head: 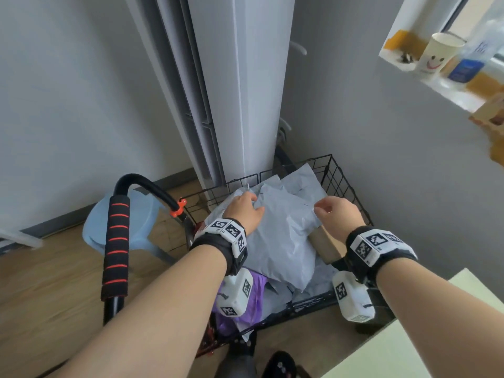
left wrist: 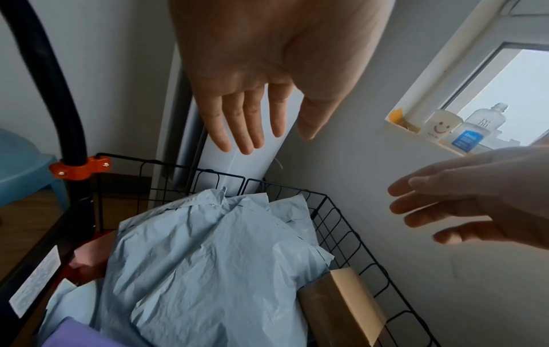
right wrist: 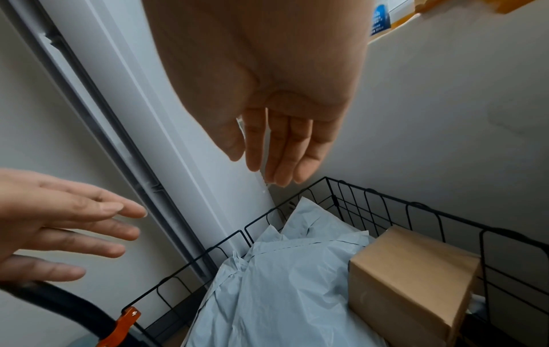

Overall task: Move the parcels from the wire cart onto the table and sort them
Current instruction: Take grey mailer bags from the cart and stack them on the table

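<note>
Both hands reach over the black wire cart (head: 341, 181), which stands in a corner beside a tall white floor air conditioner (head: 240, 91). The left hand (head: 244, 211) and the right hand (head: 336, 214) are well apart, one over each side of the load. In the wrist views the fingers of both are straight and spread, above the parcels and holding nothing; from the head view I cannot tell whether the left fingertips already touch the plastic.

The parcels are all in the cart. On top lies a large pale grey-blue poly mailer (head: 281, 241), crumpled, with more mailers of the same colour (head: 300, 178) stacked behind it toward the far wire wall. A brown cardboard box (head: 326, 246) sits at the right side of the cart, just beside the top mailer and partly under its edge — the right wrist view shows it close to the wire side wall. A purple bag (head: 245, 296) shows at the near edge, under the left wrist.

The cart's black handle (head: 116, 241), wrapped in foam with red rings, rises at the left, with a light blue plastic stool (head: 103, 225) behind it. A corner of the pale table (head: 425, 342) shows at lower right. On the windowsill (head: 447, 85) above stands a paper cup (head: 439, 54) with a smiley face.
</note>
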A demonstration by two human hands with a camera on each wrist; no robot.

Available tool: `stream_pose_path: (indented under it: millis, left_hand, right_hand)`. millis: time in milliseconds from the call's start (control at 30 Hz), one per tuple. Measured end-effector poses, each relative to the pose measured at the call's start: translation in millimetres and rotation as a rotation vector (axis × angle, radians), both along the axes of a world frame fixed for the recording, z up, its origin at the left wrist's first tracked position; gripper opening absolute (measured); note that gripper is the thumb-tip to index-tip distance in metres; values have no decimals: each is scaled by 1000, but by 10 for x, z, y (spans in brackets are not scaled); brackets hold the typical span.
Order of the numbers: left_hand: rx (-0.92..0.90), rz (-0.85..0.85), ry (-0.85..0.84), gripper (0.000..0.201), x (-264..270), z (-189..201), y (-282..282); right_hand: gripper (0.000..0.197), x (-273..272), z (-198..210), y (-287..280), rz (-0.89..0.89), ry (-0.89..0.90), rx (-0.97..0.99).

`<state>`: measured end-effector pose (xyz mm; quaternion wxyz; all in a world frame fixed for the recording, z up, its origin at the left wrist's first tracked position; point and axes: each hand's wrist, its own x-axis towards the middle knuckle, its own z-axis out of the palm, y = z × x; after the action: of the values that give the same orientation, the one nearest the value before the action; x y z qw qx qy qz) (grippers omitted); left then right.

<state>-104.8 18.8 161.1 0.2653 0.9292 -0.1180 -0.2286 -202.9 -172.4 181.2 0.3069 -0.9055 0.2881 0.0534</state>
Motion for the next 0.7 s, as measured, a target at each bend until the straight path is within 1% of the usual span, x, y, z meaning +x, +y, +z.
stream_pose_path:
  millis: [167, 367, 567, 700]
  left_hand:
    - [0, -37, 82, 45, 392, -338, -171]
    - [-12, -14, 174, 44, 768, -779, -293]
    - [-1, -24, 248, 44, 1004, -1278, -426]
    - [-6, -46, 269, 41, 1044, -1591, -516]
  right_hand:
    - [24, 337, -273, -107, -41, 70, 7]
    - [24, 728, -690, -219, -82, 158, 34]
    - [25, 1046, -1123, -352, -129, 205, 83]
    - [27, 1163, -1460, -442, -131, 233, 105]
